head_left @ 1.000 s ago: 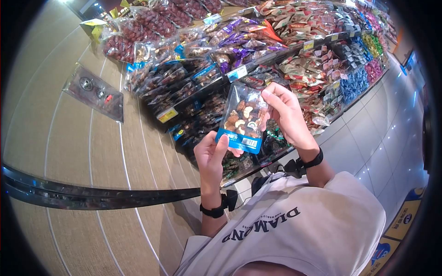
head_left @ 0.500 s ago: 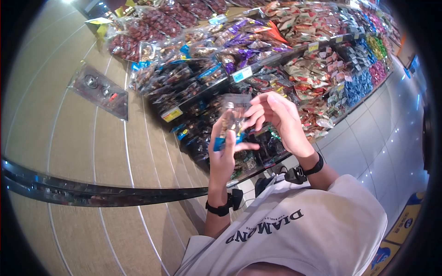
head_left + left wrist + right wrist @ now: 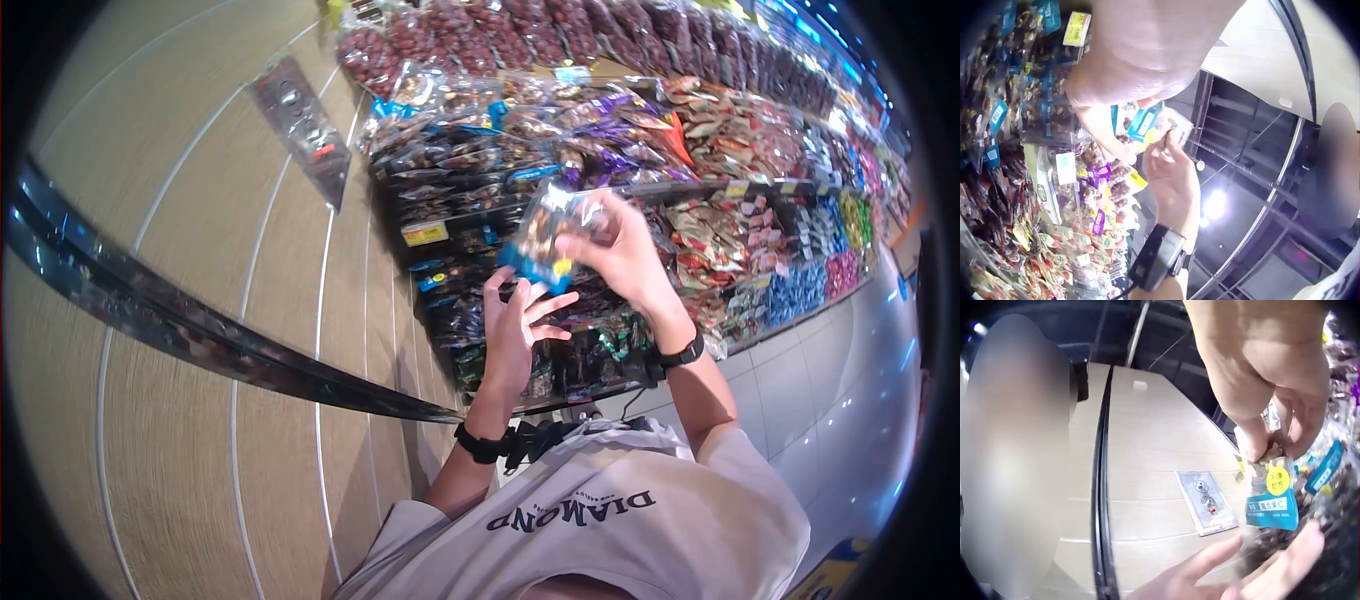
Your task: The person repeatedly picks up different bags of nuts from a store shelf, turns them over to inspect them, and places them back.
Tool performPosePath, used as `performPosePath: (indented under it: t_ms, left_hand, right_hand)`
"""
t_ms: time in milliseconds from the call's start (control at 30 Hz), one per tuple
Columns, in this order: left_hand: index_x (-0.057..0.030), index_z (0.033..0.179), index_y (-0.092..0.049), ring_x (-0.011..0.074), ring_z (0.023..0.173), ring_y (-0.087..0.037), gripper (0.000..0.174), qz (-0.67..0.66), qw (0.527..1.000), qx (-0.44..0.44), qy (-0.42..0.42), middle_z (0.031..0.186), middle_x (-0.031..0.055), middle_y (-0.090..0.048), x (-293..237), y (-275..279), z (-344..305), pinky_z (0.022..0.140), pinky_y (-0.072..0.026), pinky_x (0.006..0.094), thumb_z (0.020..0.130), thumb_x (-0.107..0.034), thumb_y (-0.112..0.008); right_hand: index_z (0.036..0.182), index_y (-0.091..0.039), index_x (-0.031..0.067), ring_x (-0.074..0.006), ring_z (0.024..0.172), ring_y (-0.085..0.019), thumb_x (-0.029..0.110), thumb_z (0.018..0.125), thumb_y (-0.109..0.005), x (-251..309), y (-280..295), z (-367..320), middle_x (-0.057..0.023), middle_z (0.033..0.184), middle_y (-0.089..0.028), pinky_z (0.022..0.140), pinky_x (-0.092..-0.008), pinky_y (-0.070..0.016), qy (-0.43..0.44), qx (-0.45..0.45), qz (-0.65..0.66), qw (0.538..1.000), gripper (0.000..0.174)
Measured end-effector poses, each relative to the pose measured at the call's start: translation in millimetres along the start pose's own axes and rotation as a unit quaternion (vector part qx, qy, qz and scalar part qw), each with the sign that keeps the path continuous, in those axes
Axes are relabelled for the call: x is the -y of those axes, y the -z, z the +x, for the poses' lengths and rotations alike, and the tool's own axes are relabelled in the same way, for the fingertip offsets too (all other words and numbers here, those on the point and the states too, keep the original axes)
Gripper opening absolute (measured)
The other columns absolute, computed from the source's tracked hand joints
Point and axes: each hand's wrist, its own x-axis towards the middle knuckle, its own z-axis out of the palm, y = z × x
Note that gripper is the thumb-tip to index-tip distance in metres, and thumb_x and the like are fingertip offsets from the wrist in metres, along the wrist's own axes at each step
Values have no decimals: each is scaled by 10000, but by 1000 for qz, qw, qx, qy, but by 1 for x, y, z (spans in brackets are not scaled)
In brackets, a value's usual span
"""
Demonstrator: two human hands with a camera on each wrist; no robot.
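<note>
My right hand [image 3: 625, 255] pinches a small clear bag of mixed nuts [image 3: 1272, 500] between thumb and fingers. The bag has a blue band along its bottom and a round yellow label on its front. It is tilted and blurred in the head view. Just below its blue end is my left hand [image 3: 513, 335], with fingers spread and nothing gripped. In the right wrist view the left hand's fingers [image 3: 1210, 559] stretch out under the bag, apart from it. The left wrist view shows the bag's blue end [image 3: 1144, 123] beyond the left hand [image 3: 1141, 56].
Tiered shelves ahead hold many packed snacks, including nut bags [image 3: 450, 150], purple-marked bags [image 3: 610, 125] and bags of dark red fruit [image 3: 460, 40]. A yellow price tag [image 3: 425, 233] marks one shelf edge. On the left rises a panelled wall [image 3: 270, 400] with a socket plate [image 3: 303, 130] and a dark rail [image 3: 200, 335].
The bag has gone from both hands, through the left hand's hold, to the right hand alone. The left hand's fingers have opened. The head view has swung, shifting shelves right and down.
</note>
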Motion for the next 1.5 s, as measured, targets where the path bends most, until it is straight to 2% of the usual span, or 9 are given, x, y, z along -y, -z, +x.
performPosePath:
  t_ms: [133,200,300,467,633,867,1033,1333,1500]
  left_hand:
    - [-82,1418,-295,337,978,-734,443,23,999,-9,34,1275,304,-643,4,16,7,687,-626,374,1077,-275,-501]
    - [-77,1407,-304,327,942,-735,424,26,999,-7,32,1264,301,-648,7,20,8,682,-618,364,1073,-253,-496]
    - [-67,1355,-347,295,835,-738,352,34,999,4,20,1223,290,-669,13,24,12,668,-603,340,1056,-176,-496]
    - [-72,1296,-378,274,807,-736,312,13,1000,-22,11,1193,293,-673,15,28,16,663,-600,324,1030,-138,-527]
    - [-68,1282,-386,255,779,-729,324,10,999,-48,3,1174,284,-678,18,31,18,654,-592,317,1014,-137,-555]
    - [-46,1261,-407,231,753,-715,292,32,998,-43,18,1153,260,-691,20,29,17,647,-573,304,1013,-122,-542]
    - [-68,1251,-430,214,761,-711,255,39,998,-39,27,1155,238,-699,20,29,15,656,-564,301,1014,-115,-511]
    - [-72,1174,-491,193,787,-711,164,66,996,16,51,1116,209,-702,26,28,16,681,-570,284,1027,-138,-520]
    - [-62,1159,-508,184,783,-707,148,58,996,23,56,1079,191,-711,25,28,8,689,-564,279,1028,-131,-514]
  right_hand:
    - [1020,-599,21,-118,843,-708,58,859,-801,22,-20,54,-82,926,-761,721,-298,-533,174,-32,-214,961,261]
    - [973,-641,1,-310,871,-750,86,858,-785,9,-31,83,-157,893,-745,736,-360,-552,265,-19,-273,925,203]
    - [972,-648,7,-390,899,-709,85,873,-745,-6,-45,108,-185,901,-729,752,-409,-549,283,20,-314,906,159]
    - [895,-661,62,-335,886,-648,92,819,-727,-54,-48,136,-107,842,-686,796,-432,-486,355,88,-380,849,105]
    - [849,-709,111,-260,955,-513,88,779,-748,-58,-54,140,-17,870,-606,856,-418,-363,359,34,-485,796,83]
    - [921,-711,99,-285,1054,-518,163,779,-762,-62,-54,139,-54,942,-618,960,-454,-362,348,39,-570,743,164]
    - [1172,-627,22,-355,1100,-576,161,883,-723,-25,-11,112,-154,1122,-635,966,-450,-454,358,21,-419,834,334]
    - [1082,-625,7,-356,1018,-574,122,880,-697,-62,46,110,-150,1021,-623,905,-443,-466,331,61,-485,807,243]
    - [940,-608,6,-345,871,-622,66,905,-684,-66,43,114,-142,883,-645,781,-405,-503,296,-12,-408,864,102]
